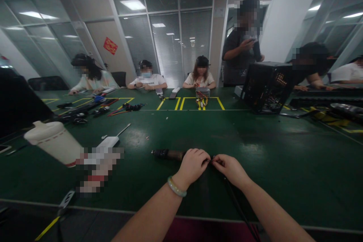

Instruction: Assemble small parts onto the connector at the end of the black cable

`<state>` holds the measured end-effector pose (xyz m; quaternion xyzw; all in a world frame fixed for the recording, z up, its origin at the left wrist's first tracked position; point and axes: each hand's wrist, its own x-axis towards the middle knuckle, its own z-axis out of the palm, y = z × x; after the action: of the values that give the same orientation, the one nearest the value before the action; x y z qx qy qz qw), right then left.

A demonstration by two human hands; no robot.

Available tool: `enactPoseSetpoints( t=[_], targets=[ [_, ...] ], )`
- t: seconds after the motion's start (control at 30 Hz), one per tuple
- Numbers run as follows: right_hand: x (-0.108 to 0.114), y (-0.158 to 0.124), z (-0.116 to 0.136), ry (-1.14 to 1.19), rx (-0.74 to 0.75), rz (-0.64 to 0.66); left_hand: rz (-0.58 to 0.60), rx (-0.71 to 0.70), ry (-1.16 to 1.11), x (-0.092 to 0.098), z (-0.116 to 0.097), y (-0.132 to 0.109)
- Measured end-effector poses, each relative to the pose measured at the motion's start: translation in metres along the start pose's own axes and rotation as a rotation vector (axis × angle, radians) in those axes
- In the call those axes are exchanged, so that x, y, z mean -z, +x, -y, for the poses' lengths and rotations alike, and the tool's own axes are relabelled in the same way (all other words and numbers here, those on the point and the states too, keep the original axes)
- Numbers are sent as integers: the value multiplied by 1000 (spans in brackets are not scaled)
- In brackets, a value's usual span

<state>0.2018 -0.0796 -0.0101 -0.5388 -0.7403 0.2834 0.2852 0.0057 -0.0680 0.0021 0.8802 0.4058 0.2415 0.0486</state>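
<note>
A dark cylindrical electric screwdriver [173,154] lies sideways on the green table, its black nose pointing left. My left hand [194,163], with a pale green bangle at the wrist, is closed over the tool's right part. Close beside it, my right hand [231,168] pinches at the tool's tail end, where a black cable [235,198] comes away and runs down over the table's front edge. The fingertips of both hands nearly meet and cover the joint between cable and tool.
A white lidded cup [53,140] stands at the left, near a white adapter [109,142] and a blurred-out item. Cables and tools [90,109] lie further back. A black computer case [268,87] stands back right. Several people sit across the table; one person [244,45] stands.
</note>
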Motion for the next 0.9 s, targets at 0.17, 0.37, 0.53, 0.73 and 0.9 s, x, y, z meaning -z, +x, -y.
enactPoseSetpoints(
  t=[0.17,0.37,0.53,0.73,0.9],
  targets=[
    [0,1,1,-33,7,-14,9,-9,15,1,1,0],
    [-1,1,0,-28,15,-16,6,-2,-7,1,0,1],
    [-1,0,0,-5,2,-17,-7,17,-9,-1,0,1],
    [-2,0,-1,26,-16,-22,-29,29,-25,-3,-1,1],
    [-3,0,-1,32,-28,-21,-13,23,1,-2,-2,1]
  ],
)
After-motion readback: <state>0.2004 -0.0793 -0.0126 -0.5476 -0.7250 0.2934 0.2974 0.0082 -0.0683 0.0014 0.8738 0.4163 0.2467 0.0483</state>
